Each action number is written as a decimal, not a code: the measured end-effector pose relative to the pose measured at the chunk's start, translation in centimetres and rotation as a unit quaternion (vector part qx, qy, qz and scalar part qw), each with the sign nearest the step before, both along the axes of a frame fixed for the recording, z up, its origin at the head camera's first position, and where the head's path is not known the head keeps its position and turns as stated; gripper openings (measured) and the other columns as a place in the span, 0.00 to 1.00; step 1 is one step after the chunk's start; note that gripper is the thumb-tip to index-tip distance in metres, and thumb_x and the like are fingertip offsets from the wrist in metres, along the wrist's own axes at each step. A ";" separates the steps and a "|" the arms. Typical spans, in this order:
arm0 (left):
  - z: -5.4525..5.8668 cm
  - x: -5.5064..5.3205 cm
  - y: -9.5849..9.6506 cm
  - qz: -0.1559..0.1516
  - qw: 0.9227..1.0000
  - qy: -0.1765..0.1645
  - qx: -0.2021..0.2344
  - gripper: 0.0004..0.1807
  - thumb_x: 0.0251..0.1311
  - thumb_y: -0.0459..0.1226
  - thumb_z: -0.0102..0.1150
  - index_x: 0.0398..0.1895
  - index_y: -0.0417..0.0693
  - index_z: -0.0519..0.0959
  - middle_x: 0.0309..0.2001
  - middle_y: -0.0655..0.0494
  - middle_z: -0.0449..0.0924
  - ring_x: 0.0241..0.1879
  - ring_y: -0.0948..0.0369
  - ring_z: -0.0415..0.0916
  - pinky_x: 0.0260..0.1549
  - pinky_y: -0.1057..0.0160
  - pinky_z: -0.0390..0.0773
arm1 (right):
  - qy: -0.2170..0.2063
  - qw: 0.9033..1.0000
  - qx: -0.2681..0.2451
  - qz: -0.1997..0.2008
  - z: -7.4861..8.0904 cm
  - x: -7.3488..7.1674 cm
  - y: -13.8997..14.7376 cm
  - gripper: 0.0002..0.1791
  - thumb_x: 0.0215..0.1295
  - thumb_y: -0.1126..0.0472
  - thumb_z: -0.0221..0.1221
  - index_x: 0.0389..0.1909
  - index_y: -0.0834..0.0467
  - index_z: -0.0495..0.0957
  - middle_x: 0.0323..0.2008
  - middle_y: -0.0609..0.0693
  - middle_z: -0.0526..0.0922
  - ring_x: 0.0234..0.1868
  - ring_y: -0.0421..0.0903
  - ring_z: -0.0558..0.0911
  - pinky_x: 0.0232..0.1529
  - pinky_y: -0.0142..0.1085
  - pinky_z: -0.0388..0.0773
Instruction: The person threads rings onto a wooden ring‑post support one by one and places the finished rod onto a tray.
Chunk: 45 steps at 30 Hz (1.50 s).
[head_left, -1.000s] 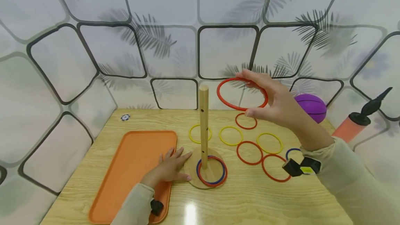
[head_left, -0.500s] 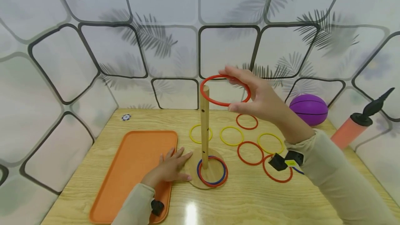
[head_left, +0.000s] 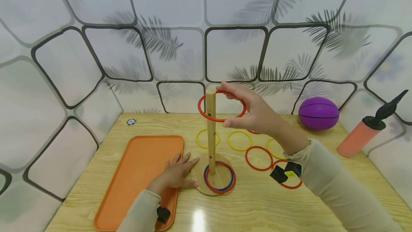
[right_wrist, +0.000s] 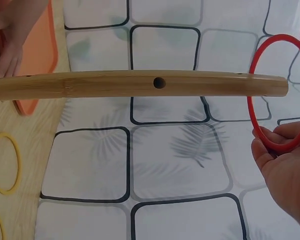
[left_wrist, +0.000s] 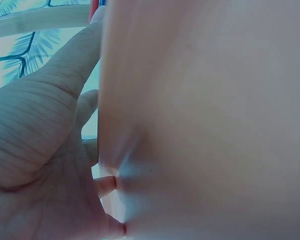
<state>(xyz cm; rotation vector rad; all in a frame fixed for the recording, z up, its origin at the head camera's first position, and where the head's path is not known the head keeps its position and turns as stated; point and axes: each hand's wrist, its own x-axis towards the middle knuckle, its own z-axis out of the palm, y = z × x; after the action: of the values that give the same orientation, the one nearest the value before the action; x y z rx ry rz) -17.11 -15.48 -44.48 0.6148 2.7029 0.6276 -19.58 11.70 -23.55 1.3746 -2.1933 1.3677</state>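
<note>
My right hand (head_left: 249, 108) pinches a red ring (head_left: 202, 112) between thumb and fingers, holding it roughly level. The ring encircles the top of an upright wooden post (head_left: 211, 135), whose tip shows inside the ring in the right wrist view. At the post's foot, a red ring (head_left: 234, 183) and a blue ring (head_left: 205, 174) lie overlapping on the round wooden base (head_left: 201, 185). My left hand (head_left: 173, 176) is spread between the tray and the base, its fingertips at the base's left edge. In the left wrist view a blurred surface hides most of what lies beyond that hand.
An orange tray (head_left: 135, 167) lies left of the base. Several yellow and red rings, including a yellow ring (head_left: 239, 149) and a red ring (head_left: 259, 169), lie on the table to the right. Farther right are a purple ball (head_left: 318, 114) and a pink pump (head_left: 358, 137).
My right hand has carried the red ring leftward to the post and then lowered it around the post's top. The left hand has stayed in place.
</note>
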 end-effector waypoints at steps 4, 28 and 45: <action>0.0 0.0 0.0 0.003 1.000 -0.002 -0.003 0.46 0.50 0.58 0.65 0.73 0.60 0.58 0.73 0.44 0.47 0.70 0.35 0.34 0.56 0.25 0.33 | 0.003 1.000 0.000 0.002 -1.0 0.1 -0.1 0.50 0.53 0.41 0.66 0.67 0.69 0.61 0.62 0.62 0.69 0.62 0.53 0.68 0.62 0.35 0.64; -0.4 -0.3 0.0 0.004 1.000 0.001 -0.019 0.46 0.50 0.60 0.63 0.73 0.63 0.58 0.74 0.45 0.46 0.71 0.36 0.34 0.57 0.26 0.35 | -0.093 0.995 0.025 -0.028 -10.3 1.7 0.9 0.46 0.52 0.52 0.70 0.68 0.67 0.61 0.63 0.61 0.69 0.61 0.51 0.69 0.61 0.34 0.65; 0.1 -0.2 0.2 0.011 1.000 -0.009 -0.022 0.46 0.50 0.60 0.63 0.73 0.63 0.58 0.74 0.45 0.46 0.71 0.37 0.34 0.57 0.27 0.34 | -0.136 0.985 0.063 -0.081 -16.3 3.4 0.2 0.49 0.51 0.56 0.71 0.70 0.65 0.56 0.65 0.54 0.67 0.62 0.51 0.66 0.59 0.47 0.66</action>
<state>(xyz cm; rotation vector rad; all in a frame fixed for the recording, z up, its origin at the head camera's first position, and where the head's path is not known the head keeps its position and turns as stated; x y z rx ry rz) -17.28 -15.31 -44.42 0.5655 2.7025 0.5739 -16.22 11.87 -39.84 1.0691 -2.5427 1.4523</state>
